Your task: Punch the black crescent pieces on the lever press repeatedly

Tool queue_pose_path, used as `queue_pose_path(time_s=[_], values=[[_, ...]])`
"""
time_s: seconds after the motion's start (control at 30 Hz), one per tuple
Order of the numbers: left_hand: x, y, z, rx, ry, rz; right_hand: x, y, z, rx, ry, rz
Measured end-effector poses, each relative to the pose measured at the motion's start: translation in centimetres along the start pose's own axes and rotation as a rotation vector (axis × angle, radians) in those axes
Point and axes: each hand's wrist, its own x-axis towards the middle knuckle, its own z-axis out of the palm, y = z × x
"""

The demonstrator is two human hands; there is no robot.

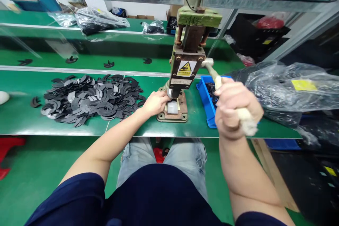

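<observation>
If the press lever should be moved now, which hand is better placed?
Probably the right hand: it grips the lever, while the left hand is down at the press base.

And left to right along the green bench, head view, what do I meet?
White rounded object at the edge → lone dark piece → pile of dark curved pieces → left hand → press → blue tray → clear plastic bag.
</observation>
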Motion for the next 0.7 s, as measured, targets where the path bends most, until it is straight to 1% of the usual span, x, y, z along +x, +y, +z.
queue_pose_path(time_s=[0.1,0.17,0.23,0.33,0.43,0.5,0.57,0.63,0.7], values=[[-0.2,0.1,-0.1,-0.019,-0.007,-0.014,-3.8,0.4,-0.5,-0.102,-0.04,0.0],[-0.5,-0.4,-0.9,-0.019,-0.04,-0.013,-5.0,0.6,-0.9,-0.119,-0.047,0.001],[-1.1,-1.9,-2.5,0.023,-0.07,-0.048,-5.2,0.8,-1.3,-0.122,-0.072,-0.009],[-2.7,-5.1,-5.5,0.158,-0.096,-0.182,-4.5,0.8,-2.2,-0.135,-0.166,-0.063],[-4.9,-7.7,-7.7,0.261,-0.181,-0.263,-3.9,0.6,-2.5,-0.136,-0.218,-0.141],[-6.0,-8.4,-8.1,0.304,-0.26,-0.264,-3.9,0.5,-2.1,-0.127,-0.177,-0.148],[-6.6,-8.3,-7.7,0.334,-0.319,-0.249,-4.1,0.6,-1.4,-0.107,-0.082,-0.118],[-6.6,-7.7,-7.0,0.346,-0.353,-0.231,-4.5,0.7,-0.6,-0.085,0.017,-0.097],[-6.1,-7.1,-6.2,0.339,-0.381,-0.206,-4.8,0.8,0.0,-0.085,0.08,-0.099]])
